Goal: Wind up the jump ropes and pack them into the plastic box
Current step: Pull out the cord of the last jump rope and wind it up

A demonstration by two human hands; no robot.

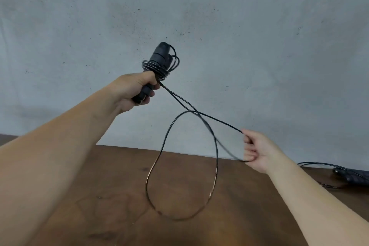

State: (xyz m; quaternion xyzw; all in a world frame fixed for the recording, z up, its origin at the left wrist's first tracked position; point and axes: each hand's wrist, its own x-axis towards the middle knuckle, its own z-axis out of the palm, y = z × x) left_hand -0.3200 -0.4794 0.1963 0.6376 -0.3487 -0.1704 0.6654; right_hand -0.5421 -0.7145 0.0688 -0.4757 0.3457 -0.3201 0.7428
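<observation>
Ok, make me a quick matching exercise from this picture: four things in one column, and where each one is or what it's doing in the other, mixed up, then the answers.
Things
1. left hand
2. right hand
3. rope loop
4. second rope

States
A. hangs down to the table
B. lies at the table's right edge
C. grips the handles, rope wound round them
D. pinches the rope strands

Pairs: 1-C, 2-D, 3-A, 4-B

No legible text

No lettering, label, brand mark, number or sign can be read on any surface shown in the head view.
</observation>
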